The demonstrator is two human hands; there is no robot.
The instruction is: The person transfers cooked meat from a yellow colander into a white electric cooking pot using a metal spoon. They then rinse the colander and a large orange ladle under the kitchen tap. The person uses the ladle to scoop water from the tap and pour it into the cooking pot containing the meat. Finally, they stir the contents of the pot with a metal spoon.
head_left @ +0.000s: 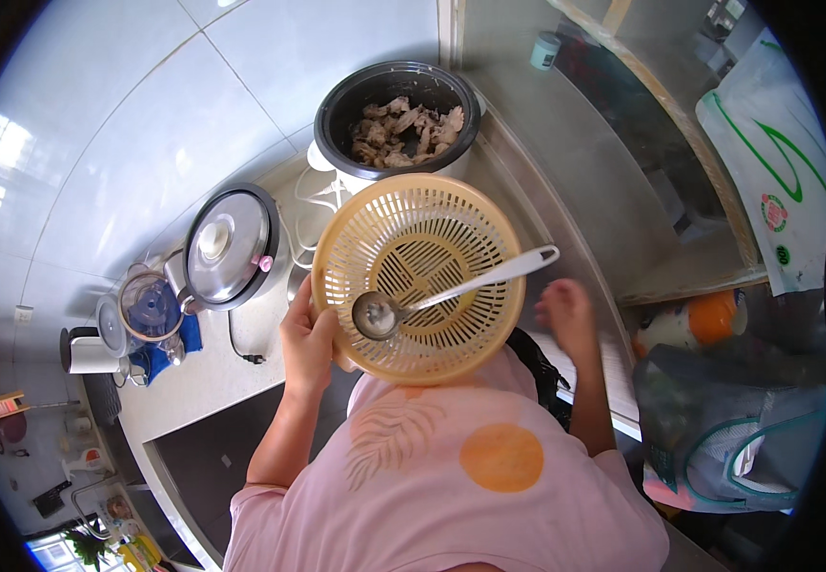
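My left hand is closed on the left rim of a round tan plastic colander, held in front of my body. Inside it lies a metal ladle with a white handle; its bowl rests toward the left side and the handle end sticks out over the right rim. My right hand is off the colander's right side, apart from the handle, slightly blurred, with fingers loosely bent and apart and nothing in them. Just beyond the colander stands a black cooking pot holding pieces of cooked meat.
On the counter to the left sit a steel pot lid, a glass jug and a blue cloth. A white cable lies behind the colander. At right, a plastic bag hangs above a grey bag.
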